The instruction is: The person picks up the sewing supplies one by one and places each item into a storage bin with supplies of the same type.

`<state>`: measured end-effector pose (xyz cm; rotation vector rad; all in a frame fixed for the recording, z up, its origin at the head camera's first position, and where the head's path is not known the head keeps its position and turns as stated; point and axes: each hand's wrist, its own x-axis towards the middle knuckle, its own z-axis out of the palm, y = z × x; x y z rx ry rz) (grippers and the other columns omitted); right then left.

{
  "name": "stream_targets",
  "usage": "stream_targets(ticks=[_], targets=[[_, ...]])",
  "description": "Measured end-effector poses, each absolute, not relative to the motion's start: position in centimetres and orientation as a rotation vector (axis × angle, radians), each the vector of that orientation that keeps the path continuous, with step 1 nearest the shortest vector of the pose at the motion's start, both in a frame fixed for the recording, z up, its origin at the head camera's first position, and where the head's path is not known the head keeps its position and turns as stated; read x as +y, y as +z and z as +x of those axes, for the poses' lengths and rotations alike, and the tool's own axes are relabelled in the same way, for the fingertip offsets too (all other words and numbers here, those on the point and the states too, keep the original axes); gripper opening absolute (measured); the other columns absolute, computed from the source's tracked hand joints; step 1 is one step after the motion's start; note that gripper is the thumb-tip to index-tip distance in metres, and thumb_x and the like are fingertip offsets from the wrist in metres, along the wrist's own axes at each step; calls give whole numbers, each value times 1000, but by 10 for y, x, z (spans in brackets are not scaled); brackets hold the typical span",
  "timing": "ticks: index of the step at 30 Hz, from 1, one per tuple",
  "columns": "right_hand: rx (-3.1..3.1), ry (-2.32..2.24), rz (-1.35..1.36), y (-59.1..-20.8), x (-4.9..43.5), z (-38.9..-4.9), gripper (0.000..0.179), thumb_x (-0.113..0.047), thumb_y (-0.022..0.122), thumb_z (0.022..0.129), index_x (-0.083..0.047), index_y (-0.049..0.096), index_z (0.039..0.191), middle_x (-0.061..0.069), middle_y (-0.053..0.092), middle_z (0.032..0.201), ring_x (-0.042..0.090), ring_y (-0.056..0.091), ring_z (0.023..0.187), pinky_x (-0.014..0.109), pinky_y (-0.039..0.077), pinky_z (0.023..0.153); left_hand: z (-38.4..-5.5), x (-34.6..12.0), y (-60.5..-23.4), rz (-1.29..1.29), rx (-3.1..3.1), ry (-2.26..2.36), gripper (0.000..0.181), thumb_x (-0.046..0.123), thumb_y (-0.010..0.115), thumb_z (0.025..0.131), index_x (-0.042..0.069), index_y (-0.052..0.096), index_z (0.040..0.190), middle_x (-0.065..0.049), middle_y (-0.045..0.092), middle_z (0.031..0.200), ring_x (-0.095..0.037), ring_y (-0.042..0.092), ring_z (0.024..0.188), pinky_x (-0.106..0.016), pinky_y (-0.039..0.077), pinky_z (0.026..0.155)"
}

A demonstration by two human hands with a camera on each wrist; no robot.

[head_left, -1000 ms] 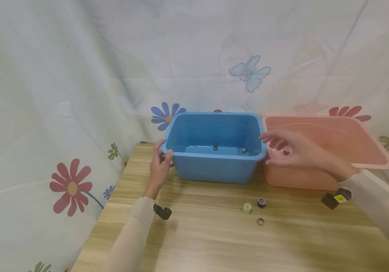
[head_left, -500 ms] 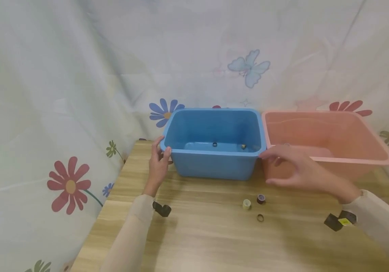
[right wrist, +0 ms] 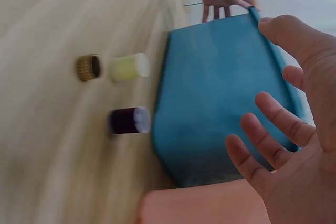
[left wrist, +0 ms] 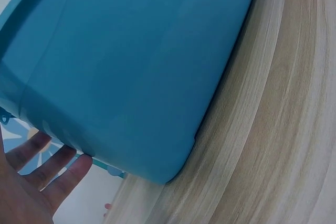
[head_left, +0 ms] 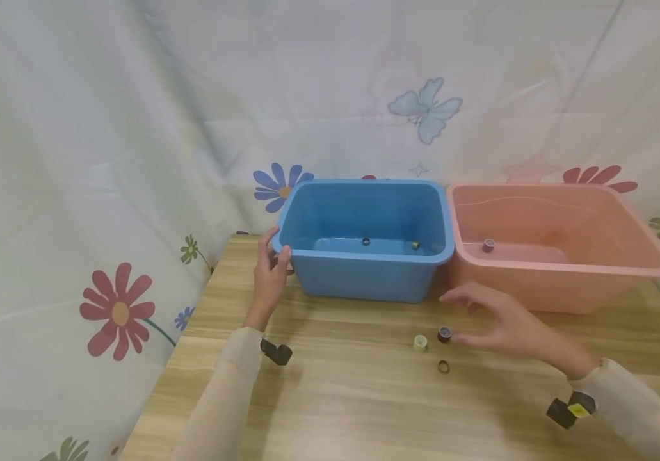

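Fingers (head_left: pixel 470 293) of the right hand (head_left: pixel 505 323) are spread apart from the thumb and hold nothing. A second ago this hand was over the near left corner of the pink tub (head_left: pixel 537 291); now it is lower, in front of that tub and above the counter (head_left: pixel 335 410), its thumb tip just beside a dark spool (head_left: pixel 444 334).

One ring (right wrist: pixel 86 68) lies nearest on the counter, with two spools just beyond it: a pale spool (head_left: pixel 420 344) and the dark one to its right. All three keep their earlier places.

The left hand (head_left: pixel 269 282) has not shifted either: its fingers and thumb are clamped on the left end of the rim of the blue tub (head_left: pixel 364 280).

Two tubs stand side by side farther back, blue on the left, pink on the right. The blue one holds two small things, a dark ring (head_left: pixel 366 244) and a gold-coloured piece (head_left: pixel 415 245). The pink one holds one spool, a purplish spool (head_left: pixel 488 246) on its floor; mostly hidden half a second ago, it is now in plain view.

Behind everything hangs one flowered curtain (head_left: pixel 134 115).
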<state>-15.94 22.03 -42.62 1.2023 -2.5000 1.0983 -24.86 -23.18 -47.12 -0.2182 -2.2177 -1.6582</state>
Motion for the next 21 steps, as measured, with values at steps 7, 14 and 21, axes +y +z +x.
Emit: stream_targets(ticks=[7, 14, 21], targets=[[-2509, 1128, 1174, -452, 221, -150, 66, -11, 94, 72, -15, 64, 131, -4, 66, 122, 9, 62, 95, 33, 58, 79, -244, -227, -463, -203, -2219, -1680, 53, 33, 52, 108, 26, 33, 157, -23, 52, 148, -38, 62, 118, -67, 56, 83], [-2515, 1159, 1143, -474, 225, -145, 63, -15, 93, 74, -14, 64, 130, 5, 65, 121, 17, 62, 96, 33, 58, 77, -246, -226, -468, -190, -2228, -1663, 52, 43, 52, 107, 35, 34, 155, -17, 52, 149, -35, 62, 118, -64, 57, 83], [-2579, 1096, 1073, -493, 224, -141, 55, -22, 93, 74, -18, 70, 123, 6, 56, 129, 14, 43, 117, 34, 48, 85, -249, -228, -470, -194, -2230, -1663, 51, 43, 50, 107, 38, 33, 155, -17, 51, 151, -37, 61, 119, -66, 56, 83]])
